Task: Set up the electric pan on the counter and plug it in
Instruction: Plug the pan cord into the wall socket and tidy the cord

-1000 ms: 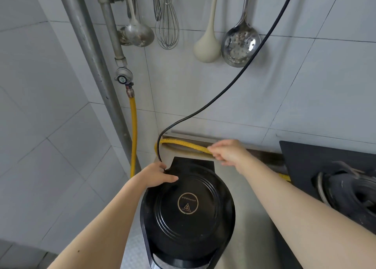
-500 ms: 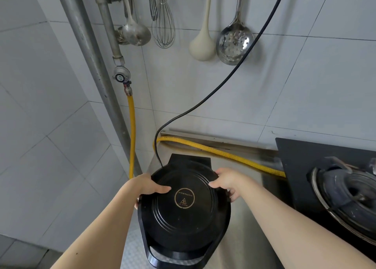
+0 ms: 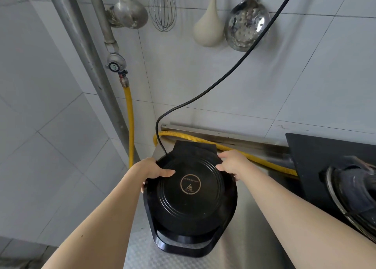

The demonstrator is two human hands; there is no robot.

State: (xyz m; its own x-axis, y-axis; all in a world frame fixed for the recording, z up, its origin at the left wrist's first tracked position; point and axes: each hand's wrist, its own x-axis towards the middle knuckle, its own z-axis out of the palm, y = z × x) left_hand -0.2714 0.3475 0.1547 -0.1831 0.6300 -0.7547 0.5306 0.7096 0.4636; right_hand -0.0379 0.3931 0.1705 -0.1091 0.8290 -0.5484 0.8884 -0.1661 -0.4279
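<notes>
A round black electric pan [image 3: 190, 199] with a closed lid and a front handle sits on the steel counter [image 3: 254, 228]. My left hand [image 3: 154, 170] grips its left rim, thumb on the lid. My right hand [image 3: 232, 163] grips its right rim near the back hinge. A black power cord [image 3: 234, 71] leaves the pan's back left and runs up the tiled wall, out of view at the top right; its plug is hidden.
A yellow gas hose [image 3: 244, 154] lies along the wall just behind the pan. A black gas stove [image 3: 333, 167] with a glass-lidded pot [image 3: 354, 193] stands on the right. Ladles, a whisk [image 3: 162, 8] and a skimmer hang above. The counter's edge is left of the pan.
My right hand has left the yellow hose and come down onto the pan's right rim. Both hands now hold the pan, which has shifted slightly on the counter.
</notes>
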